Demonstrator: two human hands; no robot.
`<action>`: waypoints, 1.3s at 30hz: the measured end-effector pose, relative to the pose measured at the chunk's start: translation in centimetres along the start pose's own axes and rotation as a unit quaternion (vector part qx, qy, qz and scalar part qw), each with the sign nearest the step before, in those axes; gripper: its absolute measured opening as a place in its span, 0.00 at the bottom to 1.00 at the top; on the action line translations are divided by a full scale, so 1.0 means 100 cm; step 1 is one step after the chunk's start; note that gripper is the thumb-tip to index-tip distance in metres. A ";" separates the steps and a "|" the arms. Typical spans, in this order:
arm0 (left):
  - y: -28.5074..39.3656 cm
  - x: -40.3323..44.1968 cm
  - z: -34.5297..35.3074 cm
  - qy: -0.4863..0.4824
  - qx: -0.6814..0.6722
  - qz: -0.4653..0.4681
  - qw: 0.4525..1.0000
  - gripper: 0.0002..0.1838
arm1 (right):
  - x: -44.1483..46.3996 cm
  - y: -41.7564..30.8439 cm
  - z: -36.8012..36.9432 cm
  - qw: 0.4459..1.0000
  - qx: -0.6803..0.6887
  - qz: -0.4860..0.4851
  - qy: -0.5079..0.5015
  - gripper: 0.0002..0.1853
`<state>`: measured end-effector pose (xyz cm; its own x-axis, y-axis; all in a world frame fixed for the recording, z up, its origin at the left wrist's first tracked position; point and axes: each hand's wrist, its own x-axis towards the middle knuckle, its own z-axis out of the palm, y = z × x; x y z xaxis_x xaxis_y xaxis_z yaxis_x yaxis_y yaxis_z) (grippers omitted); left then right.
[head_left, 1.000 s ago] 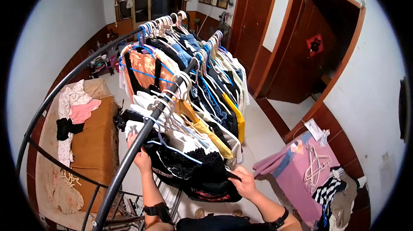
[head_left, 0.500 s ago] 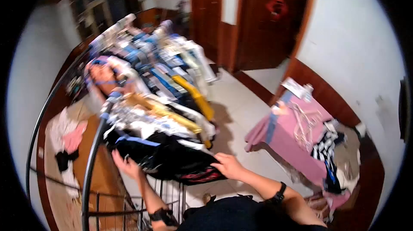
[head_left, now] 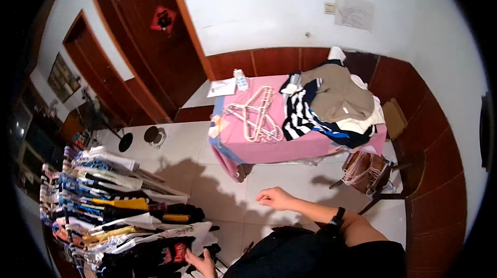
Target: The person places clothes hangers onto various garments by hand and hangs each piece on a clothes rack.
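Observation:
My left hand is at the bottom, fingers spread, by the edge of a black T-shirt with a red print. Whether it touches the cloth is hard to tell. The T-shirt hangs at the near end of a clothes rack full of garments on hangers. My right hand is over the floor between rack and table, loosely curled, with nothing in it. Beyond it, a pile of white plastic hangers lies on a pink cloth covering the table.
Right of the hangers lie a striped black-and-white garment and a taupe garment. A white bottle and a paper sheet are at the table's far left corner. A chair and a brown bag stand at the right.
My view has swung right, from the rack to the table. My right hand has let go of the black T-shirt's edge and moved away from it. My left hand remains near the T-shirt.

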<state>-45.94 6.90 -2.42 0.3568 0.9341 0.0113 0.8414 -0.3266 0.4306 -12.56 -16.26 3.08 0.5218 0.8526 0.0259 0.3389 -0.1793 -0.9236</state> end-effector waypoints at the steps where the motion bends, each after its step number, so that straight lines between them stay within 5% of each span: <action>1: 0.017 0.000 0.017 -0.012 -0.112 0.048 0.992 0.38 | -0.017 0.013 -0.017 0.997 0.049 0.043 0.039 0.09; 6: 0.135 -0.016 0.063 -0.213 -0.349 0.116 0.905 0.16 | -0.095 0.061 -0.099 0.977 0.109 0.136 0.125 0.09; 11: 0.266 -0.057 0.067 -0.288 -0.295 0.227 0.882 0.09 | -0.146 0.092 -0.146 0.946 0.174 0.192 0.193 0.09; 15: 0.328 -0.069 0.082 -0.333 -0.241 0.340 0.846 0.06 | -0.161 0.112 -0.162 0.930 0.226 0.195 0.214 0.10; 22: 0.408 -0.063 0.151 -0.441 -0.207 0.358 0.796 0.07 | -0.167 0.151 -0.217 0.924 0.243 0.171 0.241 0.10; 27: 0.490 -0.044 0.222 -0.501 -0.238 0.456 0.696 0.07 | -0.162 0.172 -0.290 0.878 0.266 0.208 0.339 0.12; 34: 0.646 -0.024 0.278 -0.444 -0.180 0.637 0.604 0.12 | -0.105 0.202 -0.383 0.785 0.366 0.292 0.406 0.14; 39: 0.736 -0.038 0.332 -0.313 -0.086 0.757 0.567 0.29 | -0.081 0.213 -0.401 0.736 0.390 0.313 0.456 0.13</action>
<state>28.10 -25.48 -0.78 0.7369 -0.6502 0.1850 -0.6541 -0.6168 0.4377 21.82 -46.61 -1.44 0.8134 -0.0254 -0.5811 -0.5589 0.2428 -0.7929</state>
